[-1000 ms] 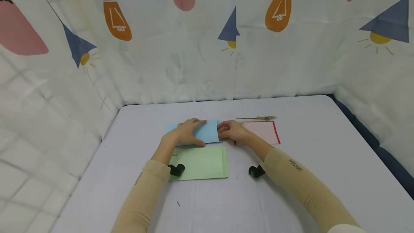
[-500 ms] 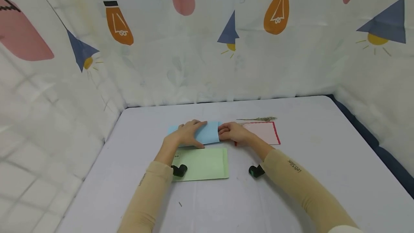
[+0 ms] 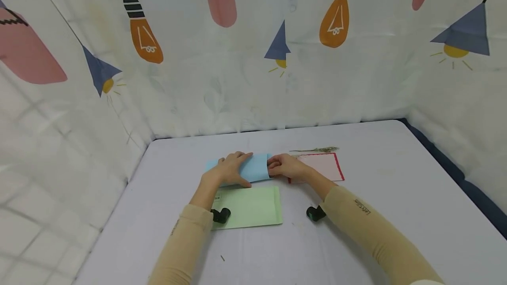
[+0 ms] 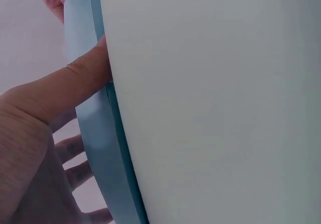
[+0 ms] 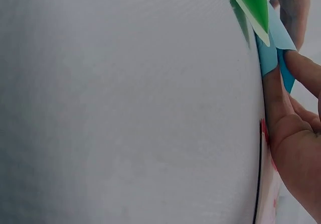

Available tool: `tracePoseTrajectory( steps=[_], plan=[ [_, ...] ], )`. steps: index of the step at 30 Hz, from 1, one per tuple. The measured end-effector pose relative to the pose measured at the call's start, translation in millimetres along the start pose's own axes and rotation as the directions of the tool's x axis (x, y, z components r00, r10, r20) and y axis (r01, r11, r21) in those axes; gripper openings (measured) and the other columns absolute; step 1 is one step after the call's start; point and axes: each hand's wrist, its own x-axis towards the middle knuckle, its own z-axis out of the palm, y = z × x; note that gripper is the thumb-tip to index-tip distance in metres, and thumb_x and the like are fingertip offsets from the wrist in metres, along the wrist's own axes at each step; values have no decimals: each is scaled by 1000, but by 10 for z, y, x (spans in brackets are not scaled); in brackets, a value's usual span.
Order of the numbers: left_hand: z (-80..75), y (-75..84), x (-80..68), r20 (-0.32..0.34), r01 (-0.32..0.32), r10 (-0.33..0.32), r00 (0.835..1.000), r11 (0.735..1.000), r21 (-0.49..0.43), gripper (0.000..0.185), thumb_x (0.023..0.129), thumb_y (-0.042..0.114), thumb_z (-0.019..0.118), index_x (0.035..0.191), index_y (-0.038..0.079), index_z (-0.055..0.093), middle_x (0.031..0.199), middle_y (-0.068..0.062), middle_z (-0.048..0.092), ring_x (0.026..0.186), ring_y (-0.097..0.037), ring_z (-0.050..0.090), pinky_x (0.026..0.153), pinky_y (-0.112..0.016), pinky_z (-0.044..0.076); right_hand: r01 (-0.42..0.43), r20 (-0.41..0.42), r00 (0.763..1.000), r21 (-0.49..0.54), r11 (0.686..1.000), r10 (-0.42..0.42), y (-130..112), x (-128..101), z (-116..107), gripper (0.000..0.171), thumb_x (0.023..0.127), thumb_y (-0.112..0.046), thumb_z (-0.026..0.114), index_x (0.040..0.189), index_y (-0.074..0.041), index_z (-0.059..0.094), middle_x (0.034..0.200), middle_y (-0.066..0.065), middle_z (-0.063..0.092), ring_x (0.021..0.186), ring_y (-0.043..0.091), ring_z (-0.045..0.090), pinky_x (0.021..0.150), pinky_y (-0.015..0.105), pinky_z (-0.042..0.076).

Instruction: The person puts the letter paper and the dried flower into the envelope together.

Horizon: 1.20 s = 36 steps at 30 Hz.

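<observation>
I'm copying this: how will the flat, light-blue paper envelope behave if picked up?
The envelope is probably light and bendy, given its thin edges. Its right end may gape, as its layers stand apart at the right hand. Pushed, it would likely slide, not roll, being flat.

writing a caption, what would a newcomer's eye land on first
Probably the orange bulbs printed high on the white backdrop. Then the blue envelope on the table, the left hand on it, the right hand at its right end. A green envelope lies nearer the person.
</observation>
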Motion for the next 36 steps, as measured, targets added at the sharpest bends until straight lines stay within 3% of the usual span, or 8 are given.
tracePoseTrajectory(
  steps=[4, 11, 16, 19, 22, 26, 31, 36],
  plan=[
    [-10, 4, -1, 0, 14, -14, 1000, 1000, 2, 105, 80, 51, 87, 163, 22, 31, 161, -12, 33, 147, -37, 30, 114, -67, 21, -4, -15, 1000, -35, 999, 3, -12, 15, -2, 49, 99, -20, 70, 140, 2, 56, 116, 5, 66, 109, 17, 61, 94, 31, 50],
    [0, 4, 17, -1, 18, -18, 1000, 1000, 13, 104, 80, 51, 87, 163, 22, 32, 160, -12, 34, 146, -36, 31, 113, -68, 22, -10, 5, 1000, 99, 995, 10, -8, 21, 21, 42, 104, -8, 60, 141, 8, 50, 114, 14, 67, 104, 21, 68, 93, 33, 55],
    [3, 5, 33, -8, 4, -4, 1000, 1000, 16, 104, 80, 51, 86, 163, 22, 31, 161, -12, 34, 146, -37, 31, 113, -68, 22, 37, -42, 998, 46, 998, -35, -19, -52, 48, 34, 107, -6, 53, 138, 6, 53, 111, 12, 70, 100, 20, 71, 90, 32, 56],
    [4, 12, 43, -4, 3, -3, 1000, 1000, 21, 104, 80, 52, 86, 163, 22, 31, 161, -11, 34, 147, -37, 31, 113, -68, 22, 35, -79, 996, -11, 999, -36, -28, -136, 38, 32, 107, -14, 57, 135, 0, 58, 109, 7, 72, 98, 18, 72, 65, 28, 53],
    [9, 18, 42, 3, 9, -9, 1000, 1000, 22, 104, 80, 51, 86, 163, 22, 31, 161, -11, 33, 147, -36, 30, 113, -68, 22, 34, -99, 995, -14, 999, -36, -15, -228, -6, 30, 105, -18, 61, 131, -3, 62, 107, 6, 72, 96, 18, 72, 61, 26, 50],
    [18, 21, 21, 9, 16, -16, 1000, 1000, 15, 104, 80, 50, 87, 163, 22, 31, 161, -12, 33, 147, -36, 30, 114, -68, 21, 48, -114, 992, -30, 998, -51, 26, -370, -140, 24, 104, -17, 63, 123, -3, 67, 99, 10, 67, 83, 21, 65, 71, 29, 53],
    [9, 17, -2, 2, 14, -14, 1000, 1000, 20, 104, 81, 49, 87, 163, 21, 31, 162, -12, 33, 148, -36, 29, 114, -69, 20, 32, -138, 989, -143, 989, -52, 76, -579, -426, 24, 104, -20, 62, 120, -3, 69, 88, 10, 61, 68, 20, 50, 63, 30, 43],
    [3, 18, -11, 5, 20, -20, 1000, 1000, 20, 103, 81, 49, 87, 163, 21, 31, 162, -12, 33, 147, -36, 30, 114, -68, 20, -39, -144, 990, -220, 975, 7, 129, -786, -736, 34, 103, -27, 65, 126, -2, 66, 87, 12, 60, 68, 21, 51, 61, 30, 43]
  ],
)
